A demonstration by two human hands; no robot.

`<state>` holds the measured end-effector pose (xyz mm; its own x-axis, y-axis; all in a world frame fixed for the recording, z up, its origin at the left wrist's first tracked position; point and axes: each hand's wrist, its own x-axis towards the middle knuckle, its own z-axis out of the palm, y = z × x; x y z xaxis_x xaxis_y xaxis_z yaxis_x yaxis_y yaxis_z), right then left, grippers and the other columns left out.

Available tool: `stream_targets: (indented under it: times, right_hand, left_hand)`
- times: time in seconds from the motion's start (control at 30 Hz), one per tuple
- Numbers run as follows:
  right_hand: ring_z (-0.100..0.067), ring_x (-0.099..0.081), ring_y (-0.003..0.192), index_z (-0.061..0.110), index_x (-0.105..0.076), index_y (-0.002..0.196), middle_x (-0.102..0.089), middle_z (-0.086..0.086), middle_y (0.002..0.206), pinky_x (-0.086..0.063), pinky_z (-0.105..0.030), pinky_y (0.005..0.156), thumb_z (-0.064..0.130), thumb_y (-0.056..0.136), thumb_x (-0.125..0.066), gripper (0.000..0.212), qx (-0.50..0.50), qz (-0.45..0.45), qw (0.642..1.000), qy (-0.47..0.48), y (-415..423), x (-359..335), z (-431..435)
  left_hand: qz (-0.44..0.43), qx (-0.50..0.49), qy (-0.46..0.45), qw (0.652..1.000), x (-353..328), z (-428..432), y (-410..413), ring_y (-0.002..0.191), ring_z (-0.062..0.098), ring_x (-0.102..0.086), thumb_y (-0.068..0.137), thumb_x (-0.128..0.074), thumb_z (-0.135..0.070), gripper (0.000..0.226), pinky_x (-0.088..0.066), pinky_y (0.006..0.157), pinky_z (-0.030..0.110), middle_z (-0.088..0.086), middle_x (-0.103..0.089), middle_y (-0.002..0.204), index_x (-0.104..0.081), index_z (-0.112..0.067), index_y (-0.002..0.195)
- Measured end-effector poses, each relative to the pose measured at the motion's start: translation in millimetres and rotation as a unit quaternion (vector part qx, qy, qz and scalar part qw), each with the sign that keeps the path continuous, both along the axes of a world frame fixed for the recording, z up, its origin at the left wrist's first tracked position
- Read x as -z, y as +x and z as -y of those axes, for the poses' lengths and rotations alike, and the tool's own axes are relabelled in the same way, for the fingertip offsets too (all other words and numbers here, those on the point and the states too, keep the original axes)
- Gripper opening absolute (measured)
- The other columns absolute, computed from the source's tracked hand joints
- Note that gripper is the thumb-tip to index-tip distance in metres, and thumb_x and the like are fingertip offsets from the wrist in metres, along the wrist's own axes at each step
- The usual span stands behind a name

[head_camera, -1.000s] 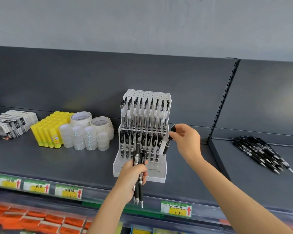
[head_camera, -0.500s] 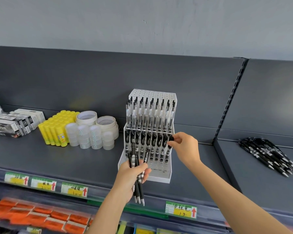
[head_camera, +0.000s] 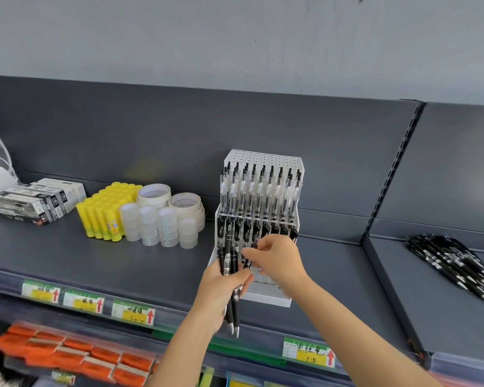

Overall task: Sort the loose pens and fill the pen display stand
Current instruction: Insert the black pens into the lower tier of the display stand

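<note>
Front and centre on the grey shelf [head_camera: 123, 261] stands the white pen display stand [head_camera: 259, 219], back tier lined with clear-barrelled pens [head_camera: 260, 188], middle tier showing black grips, front tier looking mostly bare. Left hand [head_camera: 221, 286] is wrapped around a bundle of black pens [head_camera: 231, 275], tips pointing down, fingers closed firm on the lot. Right hand [head_camera: 277, 258] is in at the top of that bundle, fingers pinched narrow on what looks like one pen, though whether it is gripped yet I cannot tell for sure. So this reads as the pick-one step: drawing a single pen from the handful to seat it in the stand. Next call is a clean pull, then lining the tip over a free hole, likely in the front tier. Plenty more waiting, with a loose pile of black pens [head_camera: 456, 263] lying well apart on the right-hand shelf section.
</note>
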<state>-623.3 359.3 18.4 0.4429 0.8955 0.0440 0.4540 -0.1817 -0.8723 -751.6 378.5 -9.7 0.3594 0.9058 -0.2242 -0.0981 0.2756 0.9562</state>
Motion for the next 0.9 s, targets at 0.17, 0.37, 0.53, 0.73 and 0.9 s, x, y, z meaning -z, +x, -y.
stream_targets:
  times: [0.17, 0.37, 0.53, 0.73, 0.9]
  right_hand:
    - [-0.026, -0.063, 0.059, -0.006, -0.05, 0.064, -0.053, -0.019, 0.059, -0.059, -0.046, 0.065, 0.012, 0.083, -0.064, 0.029, 0.0, -0.008, 0.999, 0.047, -2.8, -20.6, -12.4]
    - [-0.038, -0.064, 0.082, -0.005, -0.064, 0.088, -0.066, -0.023, 0.083, -0.054, -0.052, 0.076, 0.017, 0.087, -0.064, 0.022, 0.021, 0.046, 0.988, 0.148, -17.7, -37.8, -26.8]
    - [-0.035, -0.062, 0.079, -0.004, -0.066, 0.091, -0.068, -0.019, 0.082, -0.053, -0.046, 0.078, 0.016, 0.088, -0.065, 0.021, 0.02, 0.089, 0.984, 0.155, -33.2, -34.4, -37.1]
    - [-0.022, -0.048, 0.061, -0.004, -0.064, 0.086, -0.065, -0.021, 0.078, -0.047, -0.032, 0.063, 0.015, 0.089, -0.063, 0.019, -0.006, 0.127, 0.986, 0.108, -37.6, -20.0, -52.0]
    - [-0.014, -0.059, 0.082, 0.008, -0.064, 0.109, -0.061, 0.002, 0.086, -0.053, -0.029, 0.078, 0.017, 0.089, -0.065, 0.022, -0.011, 0.152, 0.986, 0.069, -43.8, -10.3, -59.6]
  left_hand:
    - [-0.002, -0.073, -0.009, 0.997, 6.4, -16.6, -17.8, 0.086, 0.024, -0.069, 0.091, -0.063, -0.009, 0.012, -0.056, 0.076, 0.039, 0.011, -0.074, 0.093, -0.066, -0.003, 0.101]
    - [0.008, -0.121, -0.041, 0.992, 7.9, -27.7, -40.2, 0.058, 0.025, -0.048, 0.092, -0.058, -0.001, 0.009, -0.042, 0.061, 0.037, 0.015, -0.055, 0.067, -0.052, -0.003, 0.085]
    - [0.03, -0.15, -0.068, 0.986, 13.1, -34.8, -49.9, 0.053, 0.022, -0.045, 0.092, -0.057, 0.0, 0.005, -0.04, 0.058, 0.034, 0.009, -0.051, 0.055, -0.055, -0.001, 0.087]
    - [0.078, -0.169, -0.11, 0.976, 15.7, -42.3, -59.5, 0.056, 0.022, -0.046, 0.091, -0.041, 0.012, 0.019, -0.038, 0.055, 0.032, 0.014, -0.049, 0.071, -0.055, 0.0, 0.096]
    - [0.06, -0.148, -0.083, 0.984, 21.6, -42.5, -65.4, 0.056, 0.025, -0.051, 0.09, -0.05, 0.011, 0.014, -0.041, 0.059, 0.035, 0.016, -0.055, 0.069, -0.054, 0.002, 0.099]
